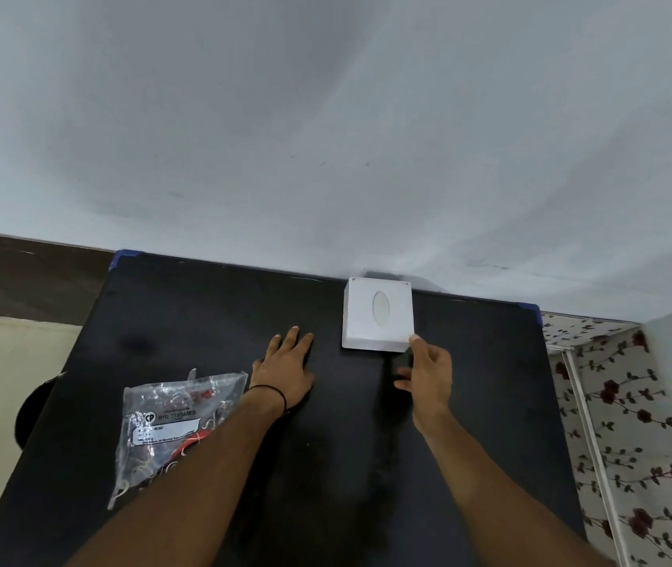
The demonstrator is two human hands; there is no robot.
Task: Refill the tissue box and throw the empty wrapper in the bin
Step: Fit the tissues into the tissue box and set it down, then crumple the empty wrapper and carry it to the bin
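Left hand (285,372) is lying flat on the black tabletop (211,317), fingers (299,341) spread. Right hand (428,376) fingertips are touching the white tissue box's (367,321) near corner. Clear wrapper (170,419) is lying just left of the left wrist.

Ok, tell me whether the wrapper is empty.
Empty: the wrapper lies flat and crumpled on the table, see-through, no tissue stack inside.

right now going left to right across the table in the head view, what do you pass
plastic wrapper → left hand flat on the black table → white tissue box at the far edge → right hand, a fingertip touching the box's near right corner
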